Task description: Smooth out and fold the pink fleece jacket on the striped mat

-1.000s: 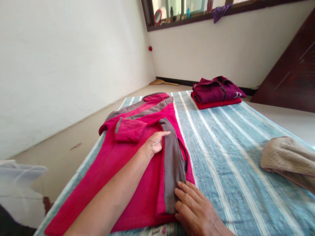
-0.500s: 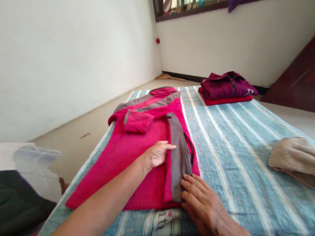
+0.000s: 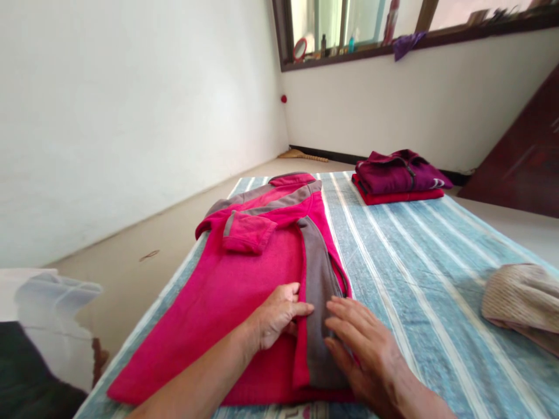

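Pink fleece jacket (image 3: 244, 273) under both flat open hands, left hand (image 3: 277, 314) beside right hand (image 3: 362, 349) on grey trim (image 3: 318, 291)

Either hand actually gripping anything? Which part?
Neither grips. Left hand and right hand lie flat, pressing the pink fleece jacket beside its grey side panel.

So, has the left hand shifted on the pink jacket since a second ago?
Yes. The left hand slid down the pink jacket, away from its folded sleeve cuff toward the hem, and now lies beside the right hand.
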Action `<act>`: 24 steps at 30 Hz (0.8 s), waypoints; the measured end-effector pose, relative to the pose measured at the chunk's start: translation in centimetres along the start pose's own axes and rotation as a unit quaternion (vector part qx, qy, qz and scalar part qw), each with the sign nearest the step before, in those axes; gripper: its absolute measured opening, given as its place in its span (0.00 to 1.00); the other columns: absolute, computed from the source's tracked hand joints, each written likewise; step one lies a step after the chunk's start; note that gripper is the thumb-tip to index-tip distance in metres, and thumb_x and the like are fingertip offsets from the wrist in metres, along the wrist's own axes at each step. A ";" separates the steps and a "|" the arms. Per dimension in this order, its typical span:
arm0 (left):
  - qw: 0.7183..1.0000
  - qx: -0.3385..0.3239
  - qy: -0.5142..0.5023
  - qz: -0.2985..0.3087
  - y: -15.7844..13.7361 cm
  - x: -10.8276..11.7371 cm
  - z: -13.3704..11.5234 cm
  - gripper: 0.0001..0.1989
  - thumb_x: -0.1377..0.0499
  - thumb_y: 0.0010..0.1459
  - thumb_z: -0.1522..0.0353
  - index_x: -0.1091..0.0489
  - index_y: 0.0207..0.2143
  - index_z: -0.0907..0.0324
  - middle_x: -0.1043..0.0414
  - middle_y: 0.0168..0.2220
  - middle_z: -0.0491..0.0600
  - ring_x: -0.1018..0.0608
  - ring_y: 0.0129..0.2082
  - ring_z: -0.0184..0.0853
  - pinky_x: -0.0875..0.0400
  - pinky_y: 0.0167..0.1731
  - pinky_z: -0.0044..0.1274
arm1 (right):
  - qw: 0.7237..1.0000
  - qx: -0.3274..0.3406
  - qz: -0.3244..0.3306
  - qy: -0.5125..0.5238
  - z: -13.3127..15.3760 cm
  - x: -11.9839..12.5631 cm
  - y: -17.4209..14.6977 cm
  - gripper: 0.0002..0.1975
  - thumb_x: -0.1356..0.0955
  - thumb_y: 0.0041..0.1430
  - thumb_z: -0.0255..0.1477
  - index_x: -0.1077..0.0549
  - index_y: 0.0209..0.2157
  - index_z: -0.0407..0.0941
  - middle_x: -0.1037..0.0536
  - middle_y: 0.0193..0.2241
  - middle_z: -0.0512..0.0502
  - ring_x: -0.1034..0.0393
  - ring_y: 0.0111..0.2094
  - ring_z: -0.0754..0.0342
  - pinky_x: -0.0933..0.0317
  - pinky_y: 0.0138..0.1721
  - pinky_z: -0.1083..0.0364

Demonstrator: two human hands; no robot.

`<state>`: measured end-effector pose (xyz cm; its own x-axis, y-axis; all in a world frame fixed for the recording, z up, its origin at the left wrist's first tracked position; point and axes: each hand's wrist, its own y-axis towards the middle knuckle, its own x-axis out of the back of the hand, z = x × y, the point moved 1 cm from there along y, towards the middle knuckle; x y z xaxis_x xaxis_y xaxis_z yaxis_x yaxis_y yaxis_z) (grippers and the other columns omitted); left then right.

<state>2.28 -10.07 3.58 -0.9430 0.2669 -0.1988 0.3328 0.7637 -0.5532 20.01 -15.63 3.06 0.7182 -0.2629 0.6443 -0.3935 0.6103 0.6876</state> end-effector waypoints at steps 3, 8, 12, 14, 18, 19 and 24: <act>1.000 -0.004 -0.011 0.007 -0.2 0.0 0.1 0.21 0.31 0.40 0.65 0.35 0.36 0.59 0.26 0.32 0.48 0.24 0.26 0.34 0.30 0.22 0.21 | 0.998 -0.036 0.006 -0.044 -0.9 -1.5 1.3 0.10 0.36 0.59 0.22 0.29 0.42 0.41 0.27 0.48 0.36 0.34 0.52 0.44 0.35 0.50 0.44; 0.999 -0.021 0.032 -0.006 -0.4 -0.1 -0.1 0.16 0.34 0.42 0.64 0.36 0.32 0.58 0.29 0.26 0.44 0.25 0.24 0.32 0.32 0.22 0.20 | 0.991 -0.072 0.081 -0.075 -0.9 -4.8 0.6 0.18 0.33 0.57 0.27 0.31 0.50 0.42 0.30 0.53 0.38 0.39 0.56 0.42 0.41 0.55 0.42; 0.989 -0.037 0.132 -0.058 -0.4 0.7 -0.5 0.16 0.35 0.42 0.63 0.40 0.27 0.58 0.38 0.19 0.37 0.32 0.18 0.27 0.41 0.17 0.17 | 0.991 -0.079 0.081 -0.068 -0.8 -5.6 0.0 0.18 0.33 0.58 0.31 0.31 0.50 0.42 0.30 0.53 0.39 0.39 0.57 0.44 0.43 0.57 0.43; 0.974 -0.052 0.203 -0.088 -0.2 1.4 -0.8 0.16 0.35 0.43 0.62 0.40 0.28 0.57 0.44 0.15 0.35 0.37 0.14 0.25 0.46 0.15 0.17 | 0.991 -0.085 0.078 -0.071 -0.9 -5.6 0.0 0.17 0.33 0.58 0.33 0.30 0.48 0.43 0.30 0.53 0.40 0.39 0.57 0.44 0.44 0.58 0.44; 0.924 -0.114 0.338 -0.136 0.3 2.6 -1.6 0.14 0.38 0.47 0.62 0.36 0.34 0.57 0.37 0.14 0.38 0.32 0.14 0.31 0.41 0.17 0.21 | 0.989 -0.081 0.095 -0.084 -0.9 -5.6 0.3 0.15 0.34 0.59 0.34 0.29 0.46 0.44 0.29 0.52 0.41 0.40 0.57 0.44 0.46 0.59 0.44; 0.906 -0.143 0.368 -0.153 0.4 2.7 -1.8 0.12 0.39 0.48 0.63 0.35 0.34 0.57 0.35 0.15 0.39 0.30 0.16 0.33 0.39 0.19 0.22 | 0.989 -0.075 0.095 -0.090 -0.9 -5.7 0.3 0.15 0.34 0.59 0.34 0.29 0.46 0.43 0.29 0.52 0.41 0.39 0.57 0.44 0.46 0.59 0.44; 0.813 -0.310 0.453 -0.196 1.3 2.1 -2.7 0.10 0.41 0.50 0.68 0.30 0.38 0.55 0.24 0.38 0.51 0.22 0.40 0.40 0.30 0.43 0.27 | 0.988 -0.024 0.070 -0.134 -1.0 -6.3 0.2 0.11 0.36 0.60 0.32 0.27 0.41 0.41 0.26 0.49 0.39 0.36 0.53 0.42 0.46 0.58 0.43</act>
<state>0.72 -6.97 4.61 -0.6859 0.0406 0.7266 0.2055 0.9686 0.1398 15.91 -13.11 -1.19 0.4785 -0.3581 0.8017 -0.4451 0.6882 0.5730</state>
